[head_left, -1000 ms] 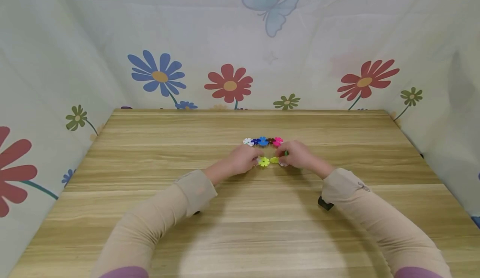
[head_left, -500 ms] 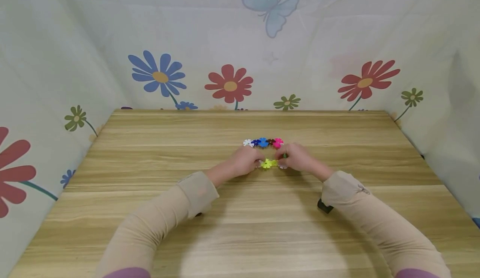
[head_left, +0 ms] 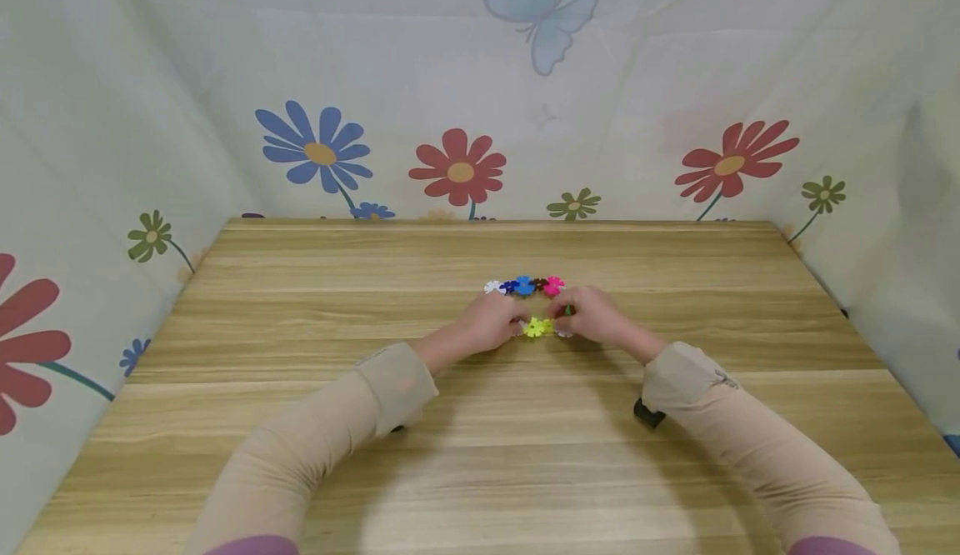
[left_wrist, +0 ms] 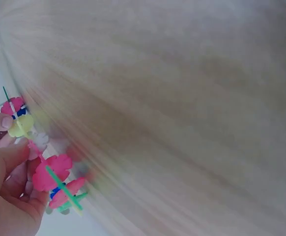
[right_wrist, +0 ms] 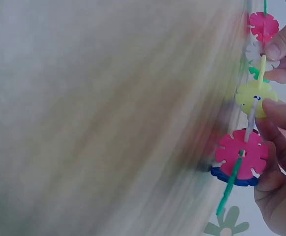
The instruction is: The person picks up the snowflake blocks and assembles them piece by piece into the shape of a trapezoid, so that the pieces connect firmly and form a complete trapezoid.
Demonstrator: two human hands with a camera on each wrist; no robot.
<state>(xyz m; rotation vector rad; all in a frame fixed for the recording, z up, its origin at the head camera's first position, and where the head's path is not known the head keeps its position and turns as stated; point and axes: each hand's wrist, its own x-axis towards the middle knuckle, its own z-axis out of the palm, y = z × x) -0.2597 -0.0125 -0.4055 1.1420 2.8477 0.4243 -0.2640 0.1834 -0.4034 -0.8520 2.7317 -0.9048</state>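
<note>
Interlocking plastic flower discs form a loop lying on the table in the head view. A white disc (head_left: 494, 287), a blue disc (head_left: 524, 286) and a pink disc (head_left: 554, 287) stand along its far side. Yellow-green discs (head_left: 534, 327) close to each other make up the near side, between the hands. My left hand (head_left: 491, 320) grips the loop's left part, pinching a white disc (right_wrist: 255, 53) in the right wrist view. On the right part, my right hand (head_left: 592, 312) pinches a yellow disc (right_wrist: 255, 96), its thumb against the edge. Fingers hide several discs.
The wooden table (head_left: 480, 472) reaches back to a light curtain (head_left: 637, 80) printed with flowers and a butterfly. A small black object (head_left: 648, 413) shows beneath the right cuff.
The yellow-green discs on the near side, slightly apart a second ago, now sit against each other. Both hands keep their hold and have shifted only slightly.
</note>
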